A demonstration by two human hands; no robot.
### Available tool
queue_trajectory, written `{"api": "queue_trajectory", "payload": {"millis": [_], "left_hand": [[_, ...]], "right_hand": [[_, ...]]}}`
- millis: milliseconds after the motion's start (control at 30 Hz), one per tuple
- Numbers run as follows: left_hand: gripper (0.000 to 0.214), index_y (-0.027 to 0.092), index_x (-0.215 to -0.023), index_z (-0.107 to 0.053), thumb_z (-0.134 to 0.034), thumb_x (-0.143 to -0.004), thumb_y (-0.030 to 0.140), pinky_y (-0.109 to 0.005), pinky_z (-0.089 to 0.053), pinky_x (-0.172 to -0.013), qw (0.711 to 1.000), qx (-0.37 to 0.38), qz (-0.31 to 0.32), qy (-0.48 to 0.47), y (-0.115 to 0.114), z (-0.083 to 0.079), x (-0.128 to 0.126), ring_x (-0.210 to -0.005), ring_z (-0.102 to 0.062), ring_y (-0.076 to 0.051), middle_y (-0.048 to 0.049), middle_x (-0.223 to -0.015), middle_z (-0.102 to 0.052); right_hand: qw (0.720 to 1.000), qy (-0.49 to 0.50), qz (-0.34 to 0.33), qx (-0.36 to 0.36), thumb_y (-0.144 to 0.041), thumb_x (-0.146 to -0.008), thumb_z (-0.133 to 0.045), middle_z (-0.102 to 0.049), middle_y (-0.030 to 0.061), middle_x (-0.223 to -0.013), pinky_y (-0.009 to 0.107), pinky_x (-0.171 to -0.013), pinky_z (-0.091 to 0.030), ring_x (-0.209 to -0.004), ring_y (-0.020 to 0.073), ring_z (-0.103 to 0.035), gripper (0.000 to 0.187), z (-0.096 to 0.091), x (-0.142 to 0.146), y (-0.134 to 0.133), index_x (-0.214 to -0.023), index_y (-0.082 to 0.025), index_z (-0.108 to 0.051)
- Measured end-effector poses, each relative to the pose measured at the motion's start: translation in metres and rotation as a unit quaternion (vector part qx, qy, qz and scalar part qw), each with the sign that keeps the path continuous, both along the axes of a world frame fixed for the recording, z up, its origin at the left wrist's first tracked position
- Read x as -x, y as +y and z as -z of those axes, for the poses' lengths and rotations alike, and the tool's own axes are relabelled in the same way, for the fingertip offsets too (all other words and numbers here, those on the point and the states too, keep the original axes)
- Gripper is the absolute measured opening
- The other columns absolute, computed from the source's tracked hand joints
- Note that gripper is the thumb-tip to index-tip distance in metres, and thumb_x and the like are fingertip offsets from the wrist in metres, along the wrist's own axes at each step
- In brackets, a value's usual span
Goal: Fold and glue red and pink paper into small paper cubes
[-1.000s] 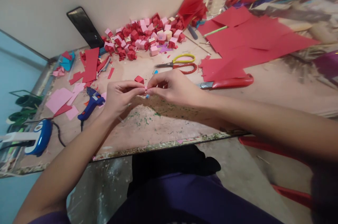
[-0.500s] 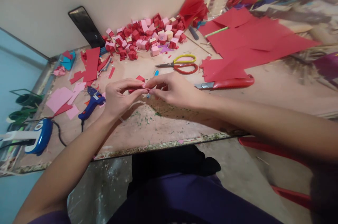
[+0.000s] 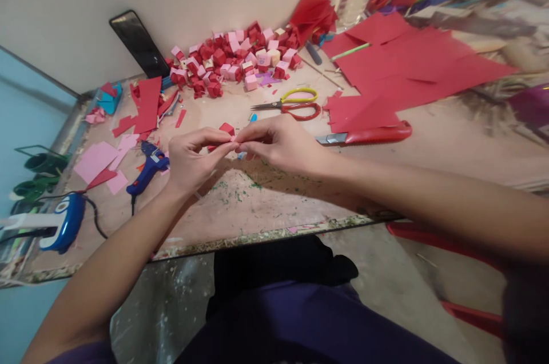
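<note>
My left hand (image 3: 191, 158) and my right hand (image 3: 278, 144) meet fingertip to fingertip above the middle of the table, both pinched on a small pink paper piece (image 3: 234, 139); most of it is hidden by my fingers. Just behind the fingertips a small red paper cube (image 3: 227, 128) lies on the table. A blue bit (image 3: 253, 118) shows beside my right fingers.
A heap of red and pink paper cubes (image 3: 234, 61) lies at the back. Scissors (image 3: 295, 104), a red box cutter (image 3: 371, 134) and red paper sheets (image 3: 407, 64) are to the right. A blue glue gun (image 3: 148, 167), pink scraps (image 3: 96, 161) and a phone (image 3: 137, 44) sit left.
Both hands have stayed together, shifting slightly up and left while working the small pink piece; the fingers have re-pinched it.
</note>
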State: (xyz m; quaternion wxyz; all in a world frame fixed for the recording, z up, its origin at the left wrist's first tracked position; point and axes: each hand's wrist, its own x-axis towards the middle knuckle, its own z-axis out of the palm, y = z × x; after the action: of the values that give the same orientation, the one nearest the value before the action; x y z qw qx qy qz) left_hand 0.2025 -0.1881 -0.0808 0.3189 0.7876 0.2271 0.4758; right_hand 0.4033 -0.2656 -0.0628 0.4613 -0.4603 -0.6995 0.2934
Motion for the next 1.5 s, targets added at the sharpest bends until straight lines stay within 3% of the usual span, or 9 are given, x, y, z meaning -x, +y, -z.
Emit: {"api": "queue_trajectory", "payload": {"millis": [400,633,967,1200,1367,1500], "left_hand": [[0.003,0.025,-0.087,-0.085,-0.087,-0.084,0.026,-0.029,-0.059,-0.065,1.000,-0.009,0.021,0.017,-0.002,-0.003,0.002,-0.071,-0.076,-0.016,-0.0017,-0.080,-0.082],[0.006,0.027,-0.088,-0.085,-0.086,-0.085,0.032,-0.030,-0.059,-0.063,0.999,0.034,0.003,0.026,-0.006,-0.003,0.003,-0.070,-0.076,-0.017,-0.0021,-0.082,-0.083],[0.006,0.030,-0.086,-0.087,-0.089,-0.080,0.029,-0.034,-0.065,-0.072,0.995,0.072,0.041,0.051,0.001,-0.005,0.006,-0.075,-0.078,-0.020,-0.0022,-0.085,-0.084],[0.007,0.029,-0.086,-0.087,-0.090,-0.082,0.034,-0.031,-0.063,-0.066,0.992,0.094,0.063,0.050,0.000,-0.004,0.006,-0.072,-0.077,-0.019,-0.0023,-0.083,-0.083],[0.006,0.032,-0.084,-0.087,-0.091,-0.081,0.035,-0.034,-0.063,-0.069,0.991,0.109,0.071,0.042,0.001,-0.003,0.006,-0.074,-0.078,-0.020,-0.0029,-0.083,-0.083],[0.013,0.028,-0.081,-0.086,-0.095,-0.075,0.035,-0.034,-0.063,-0.069,0.984,0.154,0.083,0.036,0.002,-0.001,0.005,-0.074,-0.076,-0.020,-0.0043,-0.082,-0.082]], "right_hand": [[0.992,-0.084,0.038,-0.085,-0.013,-0.094,-0.064,-0.079,0.0049,-0.084,0.029,-0.072,-0.044,-0.073,0.0157,-0.065,0.017,0.008,-0.003,0.000,-0.096,-0.014,-0.081],[0.989,-0.101,0.043,-0.095,-0.026,-0.099,-0.065,-0.078,0.0058,-0.085,0.030,-0.073,-0.041,-0.074,0.0173,-0.062,0.018,0.005,-0.005,0.000,-0.098,-0.015,-0.080],[0.986,-0.127,0.022,-0.104,-0.018,-0.096,-0.059,-0.079,0.0075,-0.090,0.030,-0.076,-0.044,-0.080,0.0189,-0.066,0.022,0.005,-0.008,0.000,-0.099,-0.014,-0.081],[0.985,-0.148,0.001,-0.088,-0.019,-0.093,-0.058,-0.080,0.0063,-0.087,0.030,-0.073,-0.044,-0.076,0.0176,-0.066,0.025,0.002,-0.011,0.002,-0.098,-0.015,-0.082],[0.981,-0.164,0.018,-0.097,-0.023,-0.095,-0.058,-0.080,0.0075,-0.088,0.031,-0.073,-0.043,-0.076,0.0187,-0.067,0.025,0.006,-0.011,0.002,-0.100,-0.015,-0.081],[0.977,-0.185,0.027,-0.107,-0.026,-0.096,-0.058,-0.080,0.0076,-0.088,0.031,-0.072,-0.042,-0.075,0.0193,-0.067,0.025,0.006,-0.009,0.000,-0.100,-0.016,-0.081]]}}
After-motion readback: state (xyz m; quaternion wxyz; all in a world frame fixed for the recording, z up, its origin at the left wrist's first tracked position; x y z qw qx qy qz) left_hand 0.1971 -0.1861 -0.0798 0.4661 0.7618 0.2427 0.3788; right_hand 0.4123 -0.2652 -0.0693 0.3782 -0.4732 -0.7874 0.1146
